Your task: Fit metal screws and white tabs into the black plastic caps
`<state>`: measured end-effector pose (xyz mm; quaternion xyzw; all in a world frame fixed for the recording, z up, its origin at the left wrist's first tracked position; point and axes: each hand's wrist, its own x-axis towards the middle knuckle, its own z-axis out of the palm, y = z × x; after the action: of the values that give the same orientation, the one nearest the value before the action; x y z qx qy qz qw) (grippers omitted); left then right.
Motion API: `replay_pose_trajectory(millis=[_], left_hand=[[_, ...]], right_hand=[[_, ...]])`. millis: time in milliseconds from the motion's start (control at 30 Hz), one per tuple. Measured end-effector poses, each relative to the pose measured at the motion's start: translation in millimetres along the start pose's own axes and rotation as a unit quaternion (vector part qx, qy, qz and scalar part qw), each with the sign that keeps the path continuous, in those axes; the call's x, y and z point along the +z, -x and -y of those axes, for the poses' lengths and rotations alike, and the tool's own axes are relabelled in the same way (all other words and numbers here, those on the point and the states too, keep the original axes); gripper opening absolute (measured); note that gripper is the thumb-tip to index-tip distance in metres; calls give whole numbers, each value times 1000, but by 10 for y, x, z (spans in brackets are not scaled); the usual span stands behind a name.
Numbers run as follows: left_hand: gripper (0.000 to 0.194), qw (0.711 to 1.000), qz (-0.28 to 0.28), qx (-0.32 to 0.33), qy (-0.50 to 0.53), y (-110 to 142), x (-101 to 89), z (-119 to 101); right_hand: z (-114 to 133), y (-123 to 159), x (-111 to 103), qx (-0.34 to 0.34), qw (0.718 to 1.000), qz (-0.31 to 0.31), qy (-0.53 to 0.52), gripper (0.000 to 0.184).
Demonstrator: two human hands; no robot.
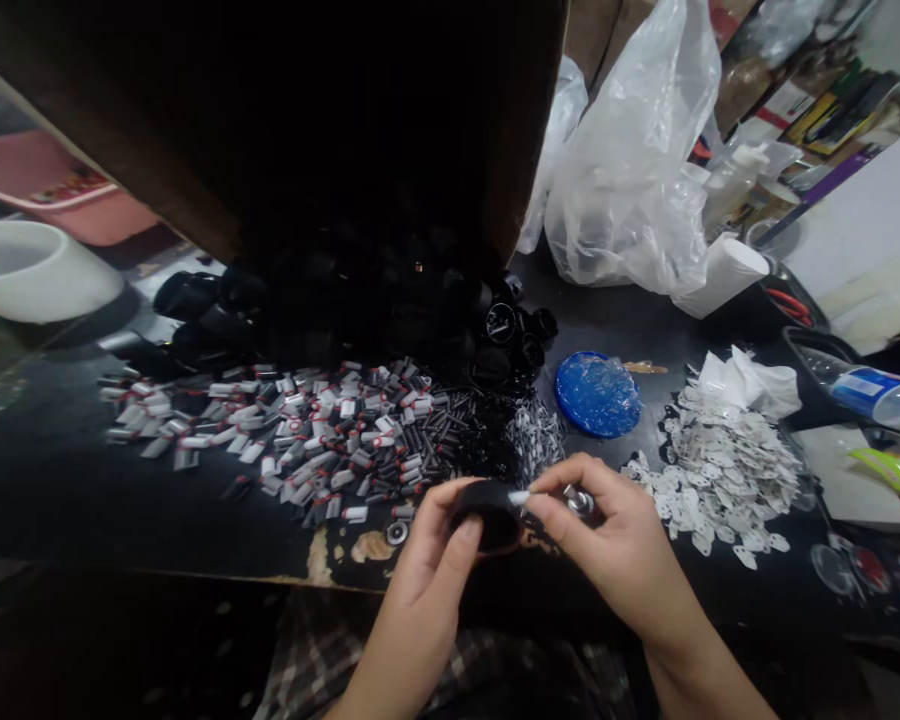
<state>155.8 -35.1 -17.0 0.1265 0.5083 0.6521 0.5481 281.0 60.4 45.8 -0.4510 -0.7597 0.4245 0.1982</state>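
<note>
My left hand [436, 565] is closed around a black round hollow part [486, 495], its thumb inside the opening. With thumb and forefinger, my right hand [615, 535] pinches a small whitish piece [519, 497] against the rim of that black part. A shiny metal piece [577, 500] shows by the curled fingers of my right hand; whether they hold it, I cannot make out. Just beyond my hands lies a heap of small grey-white cylindrical pieces with red ends [337, 430]. Dark screws [450, 420] and small silvery parts [534, 438] are piled beside them.
A dark box [390, 120] opens toward me, with black round parts [495, 340] spilling out. A blue lid [598, 394] lies right of centre, near a heap of flat white pieces [727, 470]. Behind stand a plastic bag [630, 170] and, leftward, a white tub [37, 270].
</note>
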Motion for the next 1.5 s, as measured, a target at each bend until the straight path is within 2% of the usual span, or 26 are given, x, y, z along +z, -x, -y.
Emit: replay_pose_trajectory(millis=[100,267,333,400,467,533,600,700,800,933,1000,1067,1100,1200,1300,1400,1500], left_hand=[[22,998,-3,22,-52,22,-59,27],[19,997,45,-51,-26,63,-55,-42],[18,996,52,-77,9,81,-29,-65],[17,992,63,-98,50,102,-15,-70],[16,988,74,-113,76,129,-32,-59],[15,987,78,-119,73,165,-87,-34],[14,989,84,-114,34,207,-166,-3],[13,988,116,-96,-39,261,-273,21],[14,985,124,-101,-62,291,-321,-3],[14,984,112,-131,-38,301,-325,-38],[16,986,64,-150,9,279,-310,-35],[18,988,-13,-137,77,225,-282,-31],[19,986,-40,-122,109,187,-265,-34],[17,982,-76,-62,162,57,-223,-74],[17,982,-86,-24,167,-27,-221,-119],[20,985,-87,-20,150,-27,-247,-120],[21,987,-98,-26,126,16,-260,-91]], right_hand=[[-2,45,-6,-39,999,-7,26,5],[-58,151,17,-126,990,-15,57,5],[-84,188,31,-139,988,-27,56,7],[-107,208,24,-100,995,-8,26,11],[-133,213,-6,-30,995,70,-65,29],[-162,213,-42,33,970,168,-171,45],[-190,218,-59,73,944,226,-231,42],[-217,237,-30,96,940,223,-241,24],[-221,259,33,105,940,216,-241,22],[-198,262,116,126,934,237,-235,23],[-182,227,169,99,950,221,-195,19],[-171,158,245,33,985,154,-66,13],[-171,116,291,-7,993,115,18,11],[-181,-7,437,-92,969,53,224,6],[-196,-72,541,-112,939,50,322,8],[-214,-82,570,-109,924,45,363,10],[-228,-70,541,-114,934,37,336,8]])
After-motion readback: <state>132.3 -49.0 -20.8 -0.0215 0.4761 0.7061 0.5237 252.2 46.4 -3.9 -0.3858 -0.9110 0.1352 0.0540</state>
